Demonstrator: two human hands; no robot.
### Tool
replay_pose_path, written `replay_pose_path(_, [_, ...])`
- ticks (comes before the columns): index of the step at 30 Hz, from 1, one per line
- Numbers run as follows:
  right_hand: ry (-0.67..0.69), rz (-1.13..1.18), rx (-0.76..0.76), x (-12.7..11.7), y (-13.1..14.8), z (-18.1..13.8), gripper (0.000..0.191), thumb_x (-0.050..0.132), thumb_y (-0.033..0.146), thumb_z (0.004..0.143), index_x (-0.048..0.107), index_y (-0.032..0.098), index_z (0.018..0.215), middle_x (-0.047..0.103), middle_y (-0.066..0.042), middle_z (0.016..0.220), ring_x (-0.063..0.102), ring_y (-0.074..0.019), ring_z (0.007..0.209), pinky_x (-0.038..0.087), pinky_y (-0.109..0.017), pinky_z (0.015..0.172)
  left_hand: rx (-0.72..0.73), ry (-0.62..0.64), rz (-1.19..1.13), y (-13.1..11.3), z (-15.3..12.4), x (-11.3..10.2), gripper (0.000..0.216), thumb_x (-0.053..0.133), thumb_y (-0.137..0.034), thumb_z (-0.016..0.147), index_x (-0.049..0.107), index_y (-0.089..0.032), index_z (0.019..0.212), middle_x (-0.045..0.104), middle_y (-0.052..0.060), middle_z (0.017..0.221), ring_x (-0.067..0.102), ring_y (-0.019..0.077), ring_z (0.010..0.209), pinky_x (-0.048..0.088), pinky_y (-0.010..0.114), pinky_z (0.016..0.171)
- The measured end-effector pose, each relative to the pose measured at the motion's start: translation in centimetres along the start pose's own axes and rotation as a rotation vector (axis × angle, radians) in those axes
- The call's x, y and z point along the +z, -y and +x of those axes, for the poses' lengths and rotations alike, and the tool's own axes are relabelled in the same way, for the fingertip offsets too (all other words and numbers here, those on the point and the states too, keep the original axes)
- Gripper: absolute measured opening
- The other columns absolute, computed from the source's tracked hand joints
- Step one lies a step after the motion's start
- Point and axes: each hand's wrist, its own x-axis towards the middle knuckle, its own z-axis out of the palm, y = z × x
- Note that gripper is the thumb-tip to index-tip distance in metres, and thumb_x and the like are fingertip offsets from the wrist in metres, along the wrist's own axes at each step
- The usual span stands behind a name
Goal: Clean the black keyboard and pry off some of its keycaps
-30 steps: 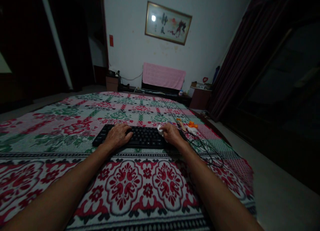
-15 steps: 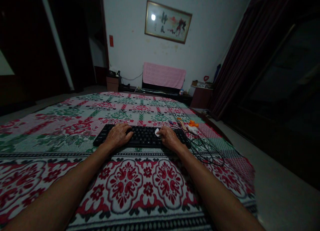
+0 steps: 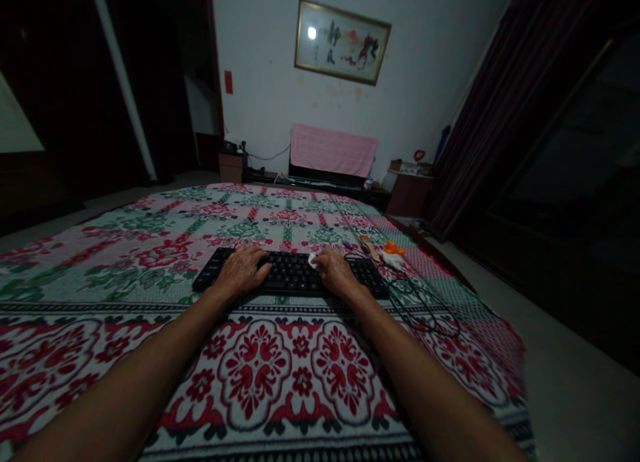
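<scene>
Keyboard [image 3: 290, 275] lies lengthwise in front of me on a patterned cloth [image 3: 253, 372], its left end poking out past my wrist. My left hand [image 3: 243, 270] rests over the left part of the keys, thumb spread away from the other fingers; whether the fingertips grip the far edge or just press down, I can't tell. Between my two hands the middle keys lie bare to view. Next comes a small white wad [image 3: 313, 260], pinched in the fingers of my right hand [image 3: 335, 270] and held at the keys right of the middle.

I'd judge the job on the keys to be under way: one hand is planted on the board, the other has the wad at the keys. Which keys are done and which are left doesn't show, since they look alike in this dim light. The board isn't put aside, so I take it I'm not finished.

Past the right end come a tan strip [image 3: 370, 249], an orange thing [image 3: 393, 248] with a white clump [image 3: 393, 260] just in front of it, and, farthest right, a loosely looped black cable [image 3: 430, 329].
</scene>
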Motion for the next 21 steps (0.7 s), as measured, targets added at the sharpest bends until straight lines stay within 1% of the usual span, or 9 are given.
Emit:
replay_pose_path(6, [0.057,-0.06,0.002,-0.9,0.7,-0.8,0.032,0.044,0.004,0.075,0.068,0.015,0.094,0.06,-0.009,0.089,0.053,-0.0175,0.086,0.04,-0.027,0.078,0.005,-0.002,-0.038,0.2,0.0,0.2,0.028,0.046,-0.036,0.081,0.065,-0.019,0.094,0.063,0.007,0.103,0.054,0.0235,0.1,0.041,0.037,0.091])
replay_pose_path(10, [0.085,-0.03,0.038,-1.9,0.9,-1.3,0.029,0.048,0.008,0.073,0.07,0.016,0.092,0.063,-0.008,0.087,0.055,-0.0174,0.084,0.04,-0.026,0.077,0.005,0.002,-0.032,0.1,0.0,0.1,0.029,0.045,-0.036,0.081,0.064,-0.018,0.094,0.063,0.008,0.103,0.054,0.0239,0.1,0.041,0.037,0.091])
replay_pose_path(12, [0.071,0.001,0.057,-2.1,1.0,-1.3,0.027,0.05,0.01,0.073,0.07,0.017,0.09,0.063,-0.007,0.087,0.055,-0.017,0.082,0.041,-0.026,0.076,0.0,0.01,-0.028,0.0,0.0,0.0,0.029,0.045,-0.036,0.081,0.064,-0.019,0.094,0.063,0.007,0.103,0.054,0.0234,0.1,0.04,0.037,0.091])
replay_pose_path(14, [0.018,0.032,0.026,-1.9,1.1,-1.1,0.027,0.049,0.009,0.074,0.069,0.017,0.09,0.063,-0.006,0.088,0.055,-0.0166,0.083,0.041,-0.026,0.077,-0.007,0.013,-0.029,0.0,0.0,-0.1,0.029,0.045,-0.036,0.081,0.064,-0.019,0.094,0.063,0.007,0.103,0.054,0.0229,0.1,0.04,0.036,0.092])
replay_pose_path(17, [-0.055,0.081,-0.069,-1.1,1.5,-0.6,0.03,0.046,0.005,0.076,0.066,0.016,0.095,0.061,-0.007,0.09,0.053,-0.0162,0.087,0.04,-0.027,0.08,-0.016,0.01,-0.03,0.0,0.0,0.0,0.028,0.045,-0.036,0.081,0.064,-0.02,0.094,0.063,0.007,0.103,0.053,0.0233,0.101,0.041,0.037,0.092])
replay_pose_path(19, [-0.038,0.092,-0.097,-0.5,1.8,-0.3,0.031,0.044,0.003,0.078,0.065,0.016,0.098,0.06,-0.008,0.093,0.051,-0.0167,0.089,0.039,-0.028,0.081,-0.021,0.012,-0.029,-0.1,-0.1,0.0,0.029,0.045,-0.036,0.081,0.064,-0.02,0.095,0.063,0.007,0.104,0.053,0.0236,0.101,0.041,0.037,0.091])
replay_pose_path(21, [0.007,0.066,-0.09,-0.1,2.2,-0.1,0.033,0.043,0.002,0.078,0.064,0.015,0.099,0.058,-0.009,0.095,0.05,-0.0176,0.091,0.038,-0.028,0.082,-0.02,0.017,-0.023,-0.1,0.0,-0.1,0.03,0.045,-0.037,0.081,0.064,-0.02,0.096,0.063,0.007,0.104,0.053,0.0238,0.101,0.041,0.037,0.091])
